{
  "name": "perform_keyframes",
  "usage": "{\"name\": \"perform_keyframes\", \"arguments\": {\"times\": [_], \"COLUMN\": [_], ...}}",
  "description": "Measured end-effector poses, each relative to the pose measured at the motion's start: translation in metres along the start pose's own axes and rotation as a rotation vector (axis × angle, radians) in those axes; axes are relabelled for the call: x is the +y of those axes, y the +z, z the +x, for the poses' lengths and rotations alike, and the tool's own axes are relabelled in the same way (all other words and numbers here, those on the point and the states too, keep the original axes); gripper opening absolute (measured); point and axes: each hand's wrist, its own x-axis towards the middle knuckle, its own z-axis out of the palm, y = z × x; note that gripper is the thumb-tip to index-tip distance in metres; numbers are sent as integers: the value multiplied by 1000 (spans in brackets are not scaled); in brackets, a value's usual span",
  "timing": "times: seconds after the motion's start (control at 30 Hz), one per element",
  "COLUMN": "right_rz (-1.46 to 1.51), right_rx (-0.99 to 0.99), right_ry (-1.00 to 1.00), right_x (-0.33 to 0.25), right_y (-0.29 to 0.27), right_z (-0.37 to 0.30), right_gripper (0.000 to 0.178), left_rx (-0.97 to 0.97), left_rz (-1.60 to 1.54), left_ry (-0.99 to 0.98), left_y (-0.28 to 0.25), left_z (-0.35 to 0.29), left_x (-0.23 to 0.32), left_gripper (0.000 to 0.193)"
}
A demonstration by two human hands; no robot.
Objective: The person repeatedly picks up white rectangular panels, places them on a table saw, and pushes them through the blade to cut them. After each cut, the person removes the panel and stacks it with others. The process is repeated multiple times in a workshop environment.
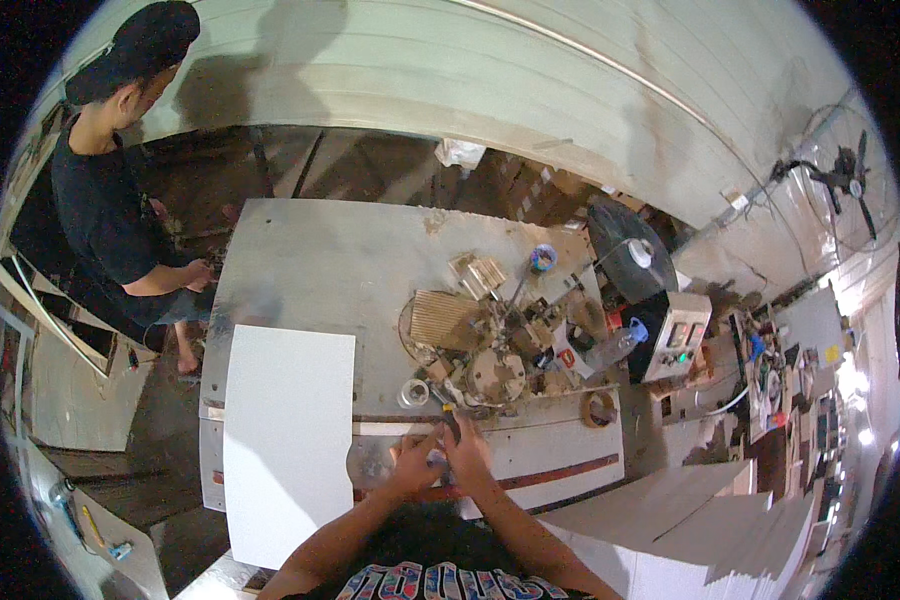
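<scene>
Right hand (469,462) grips a dark tool (452,424) over the table's (310,265) near edge; left hand (415,467) curls close beside, its hold unclear from here. White sheet (288,430), left. Metal fixtures (495,376) beyond. Person in black (110,210), far left.

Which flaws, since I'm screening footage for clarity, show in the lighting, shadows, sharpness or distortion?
Head view: the wall pipe bows with fisheye distortion; head view: glare blows out spots at far right; head view: a grey shadow crosses the white sheet; head view: the left hand and right hand look soft, fine grip detail hard to tell.
</scene>
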Motion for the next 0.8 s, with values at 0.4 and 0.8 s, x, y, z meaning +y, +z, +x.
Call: {"name": "perform_keyframes", "arguments": {"times": [0.4,0.8], "right_rz": [269,-50], "right_rx": [-55,5], "right_ry": [118,70], "right_x": [1,4], "right_y": [3,11], "right_z": [-3,2], "right_gripper": [56,53], "left_rx": [-111,-150], "left_rz": [23,130], "left_ry": [-120,-39], "left_y": [8,12], "left_z": [9,12], "left_x": [-16,-29], "left_gripper": [107,114]}}
